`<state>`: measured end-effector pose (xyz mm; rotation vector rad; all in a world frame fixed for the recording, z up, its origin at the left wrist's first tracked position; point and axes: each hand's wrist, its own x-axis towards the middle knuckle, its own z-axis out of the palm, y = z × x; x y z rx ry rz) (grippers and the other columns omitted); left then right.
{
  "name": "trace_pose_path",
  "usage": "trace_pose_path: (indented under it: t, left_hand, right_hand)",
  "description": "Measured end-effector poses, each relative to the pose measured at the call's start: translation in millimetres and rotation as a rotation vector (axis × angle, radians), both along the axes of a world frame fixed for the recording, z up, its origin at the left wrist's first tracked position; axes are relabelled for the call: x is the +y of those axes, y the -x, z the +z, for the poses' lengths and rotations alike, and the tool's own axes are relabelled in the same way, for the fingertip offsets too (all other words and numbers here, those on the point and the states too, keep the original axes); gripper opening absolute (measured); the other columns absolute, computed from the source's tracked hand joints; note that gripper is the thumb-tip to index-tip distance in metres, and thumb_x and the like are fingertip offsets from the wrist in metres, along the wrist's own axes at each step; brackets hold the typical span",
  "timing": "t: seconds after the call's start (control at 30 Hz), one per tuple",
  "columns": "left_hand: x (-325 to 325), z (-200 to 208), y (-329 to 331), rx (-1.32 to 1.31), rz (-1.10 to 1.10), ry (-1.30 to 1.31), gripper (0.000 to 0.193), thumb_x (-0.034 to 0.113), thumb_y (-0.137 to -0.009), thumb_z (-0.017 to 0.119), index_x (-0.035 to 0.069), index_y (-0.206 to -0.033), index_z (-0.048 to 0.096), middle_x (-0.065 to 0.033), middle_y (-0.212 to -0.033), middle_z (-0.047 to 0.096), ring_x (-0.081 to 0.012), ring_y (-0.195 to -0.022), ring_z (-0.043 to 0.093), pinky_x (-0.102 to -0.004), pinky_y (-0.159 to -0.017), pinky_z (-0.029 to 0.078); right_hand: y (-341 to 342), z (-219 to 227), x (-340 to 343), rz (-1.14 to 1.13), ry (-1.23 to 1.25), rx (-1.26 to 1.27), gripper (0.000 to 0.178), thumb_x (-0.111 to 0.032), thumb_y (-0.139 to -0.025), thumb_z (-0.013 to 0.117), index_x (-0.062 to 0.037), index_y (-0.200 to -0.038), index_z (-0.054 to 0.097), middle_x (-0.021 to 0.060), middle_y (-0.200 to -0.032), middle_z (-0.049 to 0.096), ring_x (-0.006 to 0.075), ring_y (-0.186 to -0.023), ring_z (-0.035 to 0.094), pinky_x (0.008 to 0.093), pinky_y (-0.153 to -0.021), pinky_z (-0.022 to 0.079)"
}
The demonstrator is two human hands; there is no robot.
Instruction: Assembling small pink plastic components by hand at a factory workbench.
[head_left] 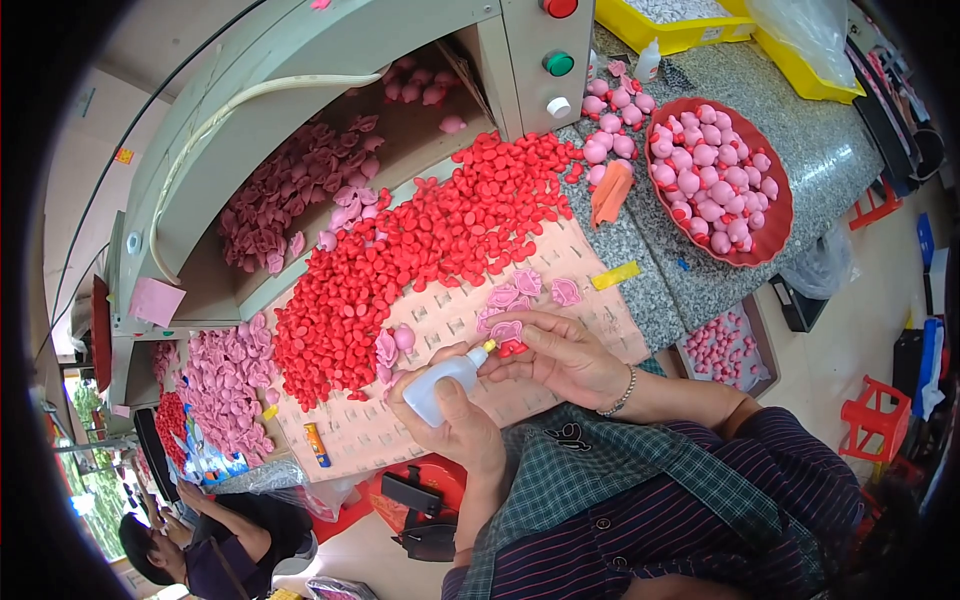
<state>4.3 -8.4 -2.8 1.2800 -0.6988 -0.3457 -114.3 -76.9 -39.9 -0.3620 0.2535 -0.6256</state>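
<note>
My left hand (468, 432) is closed round a small translucent white squeeze bottle (440, 390). Its yellow-tipped nozzle points at a small red rounded piece (512, 349) pinched in the fingertips of my right hand (580, 365). A pink petal-shaped piece (506, 330) shows right beside that red piece; whether the two are joined I cannot tell. Several pink flower-shaped pieces (525, 282) lie on the pink patterned sheet (560, 250) just beyond my fingers. A heap of red pieces (400, 260) spreads over the sheet's far side.
A grey-green machine (515, 70) with an open hollow holds more pink pieces (300, 175). On the granite counter stands a red bowl (780, 225) of pink-and-red figures. Pink petals (225, 375) are heaped at left, near a glue tube (317, 445). Another person (215, 540) works at lower left.
</note>
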Motion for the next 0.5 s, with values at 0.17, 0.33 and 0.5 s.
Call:
trace_pose_path:
  t: [0.17, 0.33, 0.5]
  left_hand:
    - [-0.1, -3.7, -2.7, -0.009, 0.020, -0.003, 0.033, 0.025, -0.099, 0.056, -0.001, -0.107, 0.037, -0.0267, -0.097, 0.063, -0.0288, -0.086, 0.065, -0.0388, -0.075, 0.057]
    - [2.0, -6.2, -5.4, 0.033, 0.002, -0.045, 0.028, 0.021, -0.098, 0.056, 0.000, -0.106, 0.040, -0.0248, -0.098, 0.064, -0.0257, -0.086, 0.064, -0.0360, -0.078, 0.055]
    - [2.4, -8.0, -5.9, 0.033, 0.023, -0.053, 0.028, 0.022, -0.098, 0.055, 0.000, -0.109, 0.042, -0.0227, -0.096, 0.064, -0.0247, -0.083, 0.064, -0.0342, -0.072, 0.055]
  right_hand:
    - [-0.7, -1.0, 0.2, -0.017, -0.005, 0.000, 0.038, -0.019, -0.104, 0.045, -0.0003, -0.137, 0.047, 0.0163, -0.124, 0.060, 0.0299, -0.111, 0.063, 0.0435, -0.099, 0.051]
    - [-1.3, -6.5, 1.1, -0.026, -0.019, 0.005, 0.037, -0.019, -0.104, 0.045, 0.0004, -0.136, 0.048, 0.0181, -0.119, 0.062, 0.0305, -0.110, 0.063, 0.0431, -0.097, 0.051]
    - [-0.3, -1.9, -0.1, -0.032, -0.011, 0.005, 0.030, -0.018, -0.103, 0.047, 0.0015, -0.123, 0.057, 0.0173, -0.110, 0.065, 0.0274, -0.099, 0.067, 0.0394, -0.090, 0.054]
